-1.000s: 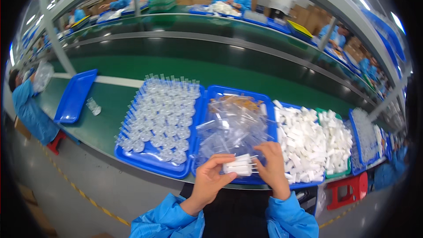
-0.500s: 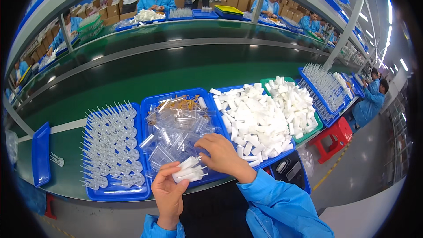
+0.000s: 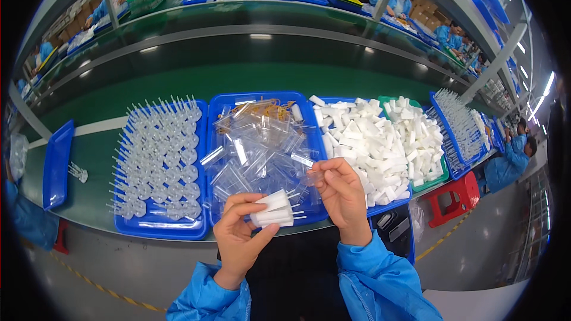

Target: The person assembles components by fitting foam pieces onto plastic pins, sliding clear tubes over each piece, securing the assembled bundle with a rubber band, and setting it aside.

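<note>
My left hand (image 3: 238, 235) is closed around a bunch of white block-like pieces (image 3: 273, 209), thin pale prongs sticking out of their right side. Just right of it, my right hand (image 3: 346, 193) pinches a small clear plastic piece (image 3: 312, 176) between thumb and fingers; its exact shape is hard to make out. Both hands are above the near edge of a blue tray (image 3: 259, 94). In that tray lie many clear plastic sleeves (image 3: 262, 163), with tan rubber bands (image 3: 269, 109) at the far end.
Left of it, a blue tray (image 3: 160, 231) carries rows of clear pronged parts (image 3: 157, 160). White blocks (image 3: 363, 142) fill trays on the right, one green (image 3: 431, 183). A narrow blue tray (image 3: 57, 166) and a loose pronged part (image 3: 78, 172) lie far left. A red stool (image 3: 452, 202) stands right; co-workers sit across.
My right hand has moved right, away from the white pieces, and now pinches a clear piece. In my left hand the bunch's prongs now show pointing right. The view has shifted.
</note>
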A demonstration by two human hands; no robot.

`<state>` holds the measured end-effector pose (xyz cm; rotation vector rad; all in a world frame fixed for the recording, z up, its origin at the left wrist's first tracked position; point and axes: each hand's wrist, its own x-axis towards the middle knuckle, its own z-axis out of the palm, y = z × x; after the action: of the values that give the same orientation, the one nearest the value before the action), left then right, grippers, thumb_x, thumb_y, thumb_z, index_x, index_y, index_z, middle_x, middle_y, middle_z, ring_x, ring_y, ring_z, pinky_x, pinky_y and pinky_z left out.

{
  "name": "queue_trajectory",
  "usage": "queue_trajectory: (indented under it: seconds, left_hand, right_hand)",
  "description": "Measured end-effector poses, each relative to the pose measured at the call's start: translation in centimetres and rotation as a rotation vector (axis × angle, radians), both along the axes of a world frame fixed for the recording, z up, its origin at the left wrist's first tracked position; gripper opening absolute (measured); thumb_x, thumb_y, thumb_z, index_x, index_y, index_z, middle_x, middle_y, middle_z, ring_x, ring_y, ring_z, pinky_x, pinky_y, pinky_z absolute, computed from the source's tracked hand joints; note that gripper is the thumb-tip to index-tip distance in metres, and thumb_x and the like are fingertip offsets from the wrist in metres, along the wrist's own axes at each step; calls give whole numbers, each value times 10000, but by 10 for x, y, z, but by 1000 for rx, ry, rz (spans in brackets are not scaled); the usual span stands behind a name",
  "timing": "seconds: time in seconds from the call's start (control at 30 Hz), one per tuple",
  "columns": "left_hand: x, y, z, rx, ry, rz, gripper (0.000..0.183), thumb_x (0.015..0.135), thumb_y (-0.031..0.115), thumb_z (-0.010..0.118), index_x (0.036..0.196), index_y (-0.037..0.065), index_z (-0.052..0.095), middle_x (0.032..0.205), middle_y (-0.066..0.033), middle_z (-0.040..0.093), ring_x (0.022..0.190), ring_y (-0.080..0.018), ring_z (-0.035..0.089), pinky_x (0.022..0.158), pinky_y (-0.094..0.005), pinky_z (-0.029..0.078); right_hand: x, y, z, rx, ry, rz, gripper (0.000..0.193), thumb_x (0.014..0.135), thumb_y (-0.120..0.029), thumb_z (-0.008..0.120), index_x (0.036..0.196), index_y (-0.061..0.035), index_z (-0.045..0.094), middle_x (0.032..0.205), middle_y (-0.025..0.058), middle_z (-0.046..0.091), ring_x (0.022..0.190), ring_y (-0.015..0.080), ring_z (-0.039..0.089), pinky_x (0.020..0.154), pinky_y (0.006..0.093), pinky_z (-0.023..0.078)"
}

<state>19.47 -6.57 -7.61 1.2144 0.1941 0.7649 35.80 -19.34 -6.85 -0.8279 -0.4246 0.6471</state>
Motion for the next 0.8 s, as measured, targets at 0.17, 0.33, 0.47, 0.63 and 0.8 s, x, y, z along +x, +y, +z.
queue_trajectory:
  seconds: [0.17,0.33,0.47,0.63,0.8]
  left_hand:
    - [-2,-1,2,41,23,9,326,723,-111,730,1020,-30,622,1202,-138,473,1128,-240,556,900,-356,571]
    - [0,-2,0,57,19,15,320,730,-111,726,1023,-27,627,1208,-140,466,1131,-239,555,903,-356,569]
    - [-2,-2,2,82,14,17,324,735,-107,728,1032,-22,630,1215,-138,461,1130,-238,556,903,-358,569]
    - [1,-2,2,37,10,4,341,729,-96,744,1042,-18,634,1217,-131,461,1129,-240,559,911,-369,567]
    - [3,-2,-1,25,26,-25,361,721,-88,754,1054,-11,636,1224,-124,456,1140,-239,556,912,-373,569]
  right_hand:
    - [-6,0,0,75,12,93,146,933,-18,515,1066,6,571,1105,147,624,1028,215,611,831,284,471]
    - [-10,-2,0,79,30,132,195,910,-36,563,1101,3,549,1105,144,617,1034,221,608,847,291,477]
    - [-17,-3,3,17,-30,102,274,884,-77,621,1129,2,529,1085,139,613,1012,210,609,865,301,476]
    - [-24,-12,10,-35,-124,97,264,897,-92,617,1121,15,528,1047,123,606,975,180,596,879,305,465]
    - [-37,-8,18,-105,-341,49,266,912,-110,613,1121,29,524,1020,108,600,946,159,591,864,296,461]
